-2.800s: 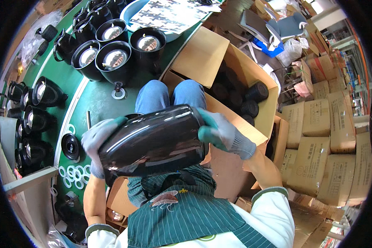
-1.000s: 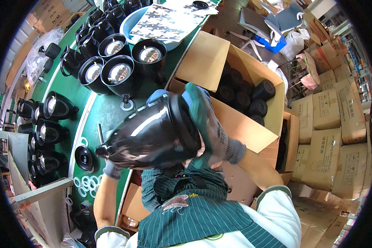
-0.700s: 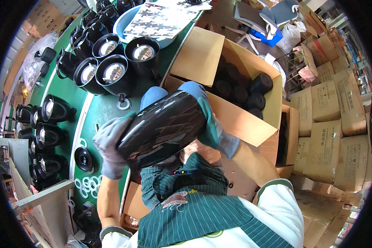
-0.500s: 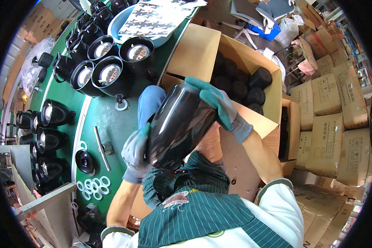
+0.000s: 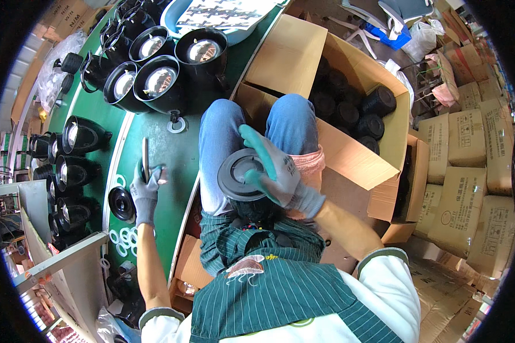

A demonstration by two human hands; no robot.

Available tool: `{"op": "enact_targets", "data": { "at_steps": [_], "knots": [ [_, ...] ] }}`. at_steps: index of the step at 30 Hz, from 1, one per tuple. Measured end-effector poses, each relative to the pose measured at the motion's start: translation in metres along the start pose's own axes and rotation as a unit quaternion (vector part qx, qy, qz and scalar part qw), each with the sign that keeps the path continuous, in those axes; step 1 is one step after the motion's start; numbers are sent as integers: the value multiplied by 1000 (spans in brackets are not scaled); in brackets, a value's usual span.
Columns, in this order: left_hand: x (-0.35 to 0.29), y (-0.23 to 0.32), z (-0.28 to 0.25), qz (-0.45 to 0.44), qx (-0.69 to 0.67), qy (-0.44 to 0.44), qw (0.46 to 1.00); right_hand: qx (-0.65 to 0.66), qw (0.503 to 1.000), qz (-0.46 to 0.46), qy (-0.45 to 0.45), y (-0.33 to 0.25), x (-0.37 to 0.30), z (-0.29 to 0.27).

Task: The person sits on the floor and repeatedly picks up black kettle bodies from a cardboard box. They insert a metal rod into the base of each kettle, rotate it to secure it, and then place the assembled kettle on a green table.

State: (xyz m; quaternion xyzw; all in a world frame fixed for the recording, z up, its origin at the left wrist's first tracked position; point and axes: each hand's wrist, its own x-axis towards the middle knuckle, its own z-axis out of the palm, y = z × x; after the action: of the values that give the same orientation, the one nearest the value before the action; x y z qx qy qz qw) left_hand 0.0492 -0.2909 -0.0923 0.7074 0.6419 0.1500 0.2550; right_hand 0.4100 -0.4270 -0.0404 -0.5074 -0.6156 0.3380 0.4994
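Observation:
In my lap stands a glossy black jug body, its dark grey ribbed round base (image 5: 232, 174) facing up. My right hand (image 5: 280, 174), in a grey and green glove, lies over the base's right side, thumb and fingers curved against it. Over the green bench at the left, my gloved left hand (image 5: 145, 194) is closed around a metal bar (image 5: 145, 153), which points up out of its fingers. A black round cap-like part (image 5: 121, 204) lies beside this hand. White rings (image 5: 124, 235) are grouped nearer to me on the bench.
Several black jugs with shiny inner liners (image 5: 157, 80) stand at the far bench. More lie along its left side (image 5: 77, 137). An open carton (image 5: 392, 137) of black ribbed parts stands to my right, with stacked closed cartons (image 5: 463, 188) beyond. A light-blue basin (image 5: 234, 37) holds printed sheets.
The jug body has come down from between both hands into my lap and turned base up. My left hand has let go of it, moved left and taken the metal bar.

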Motion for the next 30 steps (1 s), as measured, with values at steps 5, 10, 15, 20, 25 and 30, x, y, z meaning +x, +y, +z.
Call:
{"op": "enact_targets", "data": {
  "at_steps": [5,10,15,20,25,30],
  "knots": [
    [-10,163,-34,173,-293,-196,920,387,903,91,165,19,-15,30],
    [-27,221,-26,390,94,-229,887,401,890,172,134,1,-2,9],
    [-82,267,-16,263,237,-166,920,483,849,205,-66,58,54,-7],
    [-99,300,4,88,246,-162,952,437,874,168,-133,74,74,11],
    [-66,242,-17,184,-41,-202,961,570,796,199,-42,7,32,-28],
    [-56,232,-18,157,-224,-171,946,548,821,151,-49,26,14,-27]
  ]
}}
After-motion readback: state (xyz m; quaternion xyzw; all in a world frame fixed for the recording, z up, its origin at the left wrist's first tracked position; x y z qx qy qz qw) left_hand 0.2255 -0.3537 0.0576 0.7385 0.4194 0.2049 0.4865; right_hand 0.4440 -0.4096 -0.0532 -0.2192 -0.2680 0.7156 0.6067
